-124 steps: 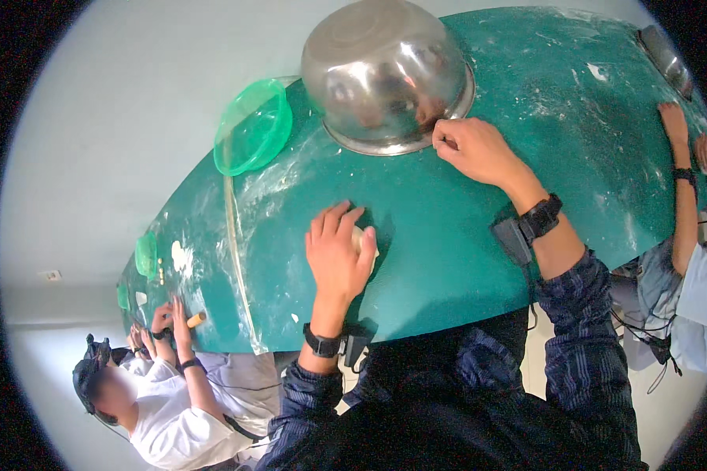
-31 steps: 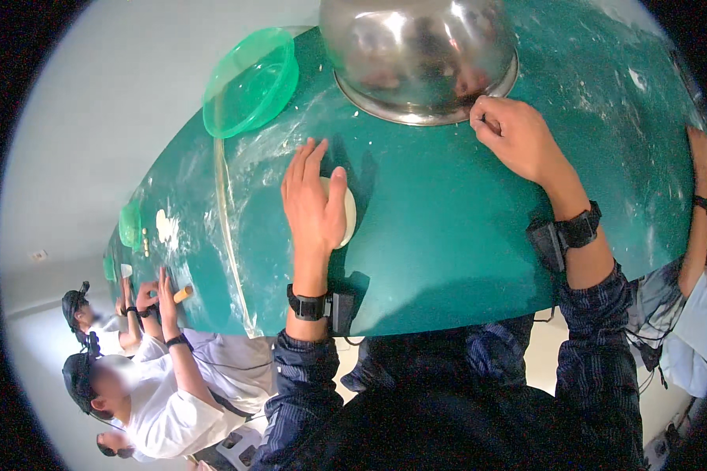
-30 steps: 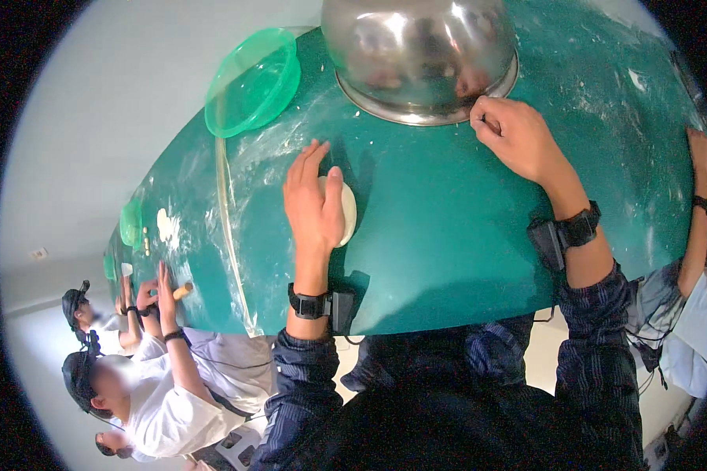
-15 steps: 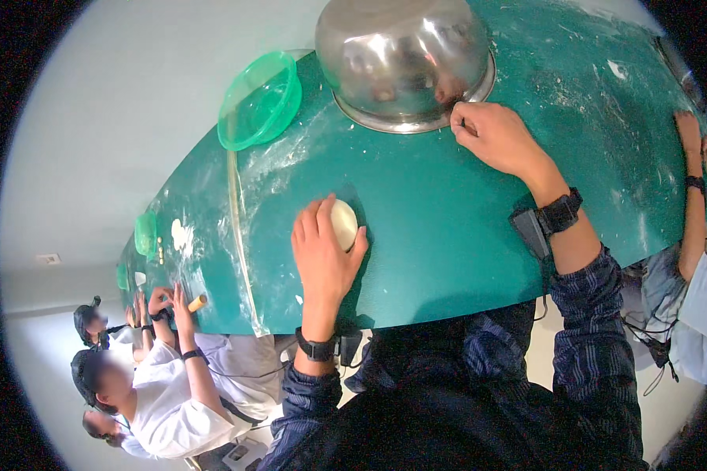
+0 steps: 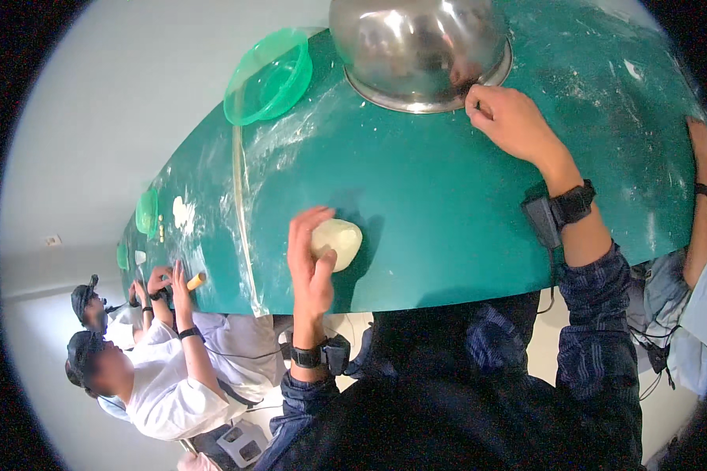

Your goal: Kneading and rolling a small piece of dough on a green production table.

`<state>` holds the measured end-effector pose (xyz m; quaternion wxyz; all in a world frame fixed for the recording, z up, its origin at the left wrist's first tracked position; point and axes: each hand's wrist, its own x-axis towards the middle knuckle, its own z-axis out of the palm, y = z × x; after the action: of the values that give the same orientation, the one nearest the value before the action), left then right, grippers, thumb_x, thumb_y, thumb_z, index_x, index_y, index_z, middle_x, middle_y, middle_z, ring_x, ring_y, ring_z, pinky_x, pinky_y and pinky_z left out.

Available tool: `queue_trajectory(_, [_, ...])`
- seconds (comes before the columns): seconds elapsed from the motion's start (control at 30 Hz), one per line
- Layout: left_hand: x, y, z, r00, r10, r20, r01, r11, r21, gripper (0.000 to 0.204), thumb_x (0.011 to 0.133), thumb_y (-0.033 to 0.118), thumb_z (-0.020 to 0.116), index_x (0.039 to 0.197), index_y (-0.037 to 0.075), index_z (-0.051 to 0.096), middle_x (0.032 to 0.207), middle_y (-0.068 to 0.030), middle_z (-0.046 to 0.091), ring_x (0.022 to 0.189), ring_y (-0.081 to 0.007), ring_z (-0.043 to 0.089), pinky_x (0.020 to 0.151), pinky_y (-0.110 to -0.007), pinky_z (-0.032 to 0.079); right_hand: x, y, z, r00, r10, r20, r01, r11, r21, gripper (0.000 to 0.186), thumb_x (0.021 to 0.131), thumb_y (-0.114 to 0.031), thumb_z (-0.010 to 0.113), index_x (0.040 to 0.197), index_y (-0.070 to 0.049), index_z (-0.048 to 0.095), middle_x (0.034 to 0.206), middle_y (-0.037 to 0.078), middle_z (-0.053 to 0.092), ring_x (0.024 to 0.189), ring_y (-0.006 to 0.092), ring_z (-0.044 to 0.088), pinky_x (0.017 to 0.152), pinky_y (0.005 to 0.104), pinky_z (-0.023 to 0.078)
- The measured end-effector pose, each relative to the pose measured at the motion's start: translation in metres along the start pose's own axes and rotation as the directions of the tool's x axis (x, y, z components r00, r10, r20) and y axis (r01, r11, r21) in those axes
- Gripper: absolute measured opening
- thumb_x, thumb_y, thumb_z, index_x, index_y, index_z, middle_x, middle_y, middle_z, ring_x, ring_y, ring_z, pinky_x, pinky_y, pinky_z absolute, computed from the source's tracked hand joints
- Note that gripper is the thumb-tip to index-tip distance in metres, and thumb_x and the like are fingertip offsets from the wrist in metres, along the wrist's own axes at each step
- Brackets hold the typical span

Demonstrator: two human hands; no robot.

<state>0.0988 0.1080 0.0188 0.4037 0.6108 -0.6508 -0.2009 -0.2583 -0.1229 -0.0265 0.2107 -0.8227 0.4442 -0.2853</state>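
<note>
Head view: dough is at the left hand, toward the near edge of the green table, left of centre. Grip there: fingers wrapped around the dough's left and far side, thumb across the near side, so I read it as clamped on the dough. Right part of the lump is exposed. Shadow falls to its right; can't tell if the base is flat on the table or tipped up a bit.

Right hand: fingers curled in, together, nothing showing in the grasp. Sits right by the rim of the upturned steel bowl; contact with the rim not clear. It's well apart from the dough, so this is one-handed work.

Step in hand, my read: turning or working the dough by hand. Lump looks rounded but uneven, so not finished shaping, I'd judge. Next move calls for the palm squarely over the lump and even pressure, if it's to get rounder. Right hand has room to come over and steady it.

Around: green basin left of the bowl, flour smears below it, clear strip between the dough and a co-worker's hand beside a rolling pin.
</note>
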Motion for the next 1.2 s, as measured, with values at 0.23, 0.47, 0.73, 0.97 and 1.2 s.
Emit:
queue_trajectory(0.23, [-0.01, 0.006, 0.012, 0.986, 0.057, 0.158, -0.107, 0.938, 0.33, 0.051, 0.087, 0.028, 0.07, 0.134, 0.008, 0.071, 0.145, -0.0247, 0.06, 0.135, -0.0477, 0.057, 0.115, -0.057, 0.046, 0.004, -0.007, 0.002, 0.999, 0.044, 0.014, -0.044, 0.999, 0.009, 0.014, 0.099, -0.02, 0.07, 0.102, -0.007, 0.066, 0.075, 0.014, 0.061, 0.069, 0.0311, 0.06, 0.066, 0.0457, 0.047])
queue_trajectory(0.47, [0.017, 0.011, 0.039, 0.959, 0.117, 0.256, -0.228, 0.858, 0.461, 0.059, 0.084, 0.03, 0.074, 0.141, 0.012, 0.07, 0.155, -0.0215, 0.057, 0.152, -0.0487, 0.046, 0.123, -0.06, 0.039, 0.006, -0.01, -0.001, 0.999, 0.036, 0.022, -0.035, 0.998, -0.045, 0.016, 0.1, -0.025, 0.068, 0.102, -0.01, 0.068, 0.081, 0.015, 0.072, 0.076, 0.0401, 0.071, 0.07, 0.0536, 0.054])
queue_trajectory(0.73, [0.059, 0.011, 0.064, 0.956, 0.136, 0.26, -0.267, 0.77, 0.58, 0.078, 0.085, 0.036, 0.075, 0.157, 0.013, 0.058, 0.163, -0.0207, 0.053, 0.156, -0.0433, 0.044, 0.126, -0.058, 0.035, 0.007, -0.007, 0.003, 0.999, 0.024, 0.045, -0.022, 0.998, -0.051, 0.013, 0.099, -0.023, 0.07, 0.102, -0.011, 0.067, 0.077, 0.015, 0.069, 0.074, 0.0395, 0.07, 0.068, 0.0523, 0.054])
queue_trajectory(0.97, [0.081, -0.024, 0.062, 0.978, 0.177, 0.108, -0.2, 0.943, 0.266, 0.08, 0.088, 0.031, 0.068, 0.161, 0.005, 0.05, 0.163, -0.0205, 0.055, 0.156, -0.0445, 0.045, 0.126, -0.056, 0.034, 0.005, -0.003, -0.001, 1.0, -0.009, 0.009, 0.009, 0.999, -0.046, 0.013, 0.098, -0.022, 0.07, 0.102, -0.011, 0.065, 0.079, 0.015, 0.069, 0.076, 0.0396, 0.07, 0.068, 0.0523, 0.054])
queue_trajectory(1.2, [0.059, -0.007, 0.057, 0.932, 0.228, 0.283, -0.343, 0.81, 0.476, 0.061, 0.086, 0.03, 0.069, 0.142, 0.006, 0.065, 0.155, -0.0193, 0.06, 0.148, -0.0444, 0.051, 0.121, -0.054, 0.039, 0.002, -0.013, -0.003, 0.998, 0.023, 0.056, -0.02, 0.998, -0.059, 0.014, 0.095, -0.021, 0.069, 0.101, -0.009, 0.064, 0.083, 0.015, 0.071, 0.08, 0.0401, 0.07, 0.071, 0.0537, 0.054])
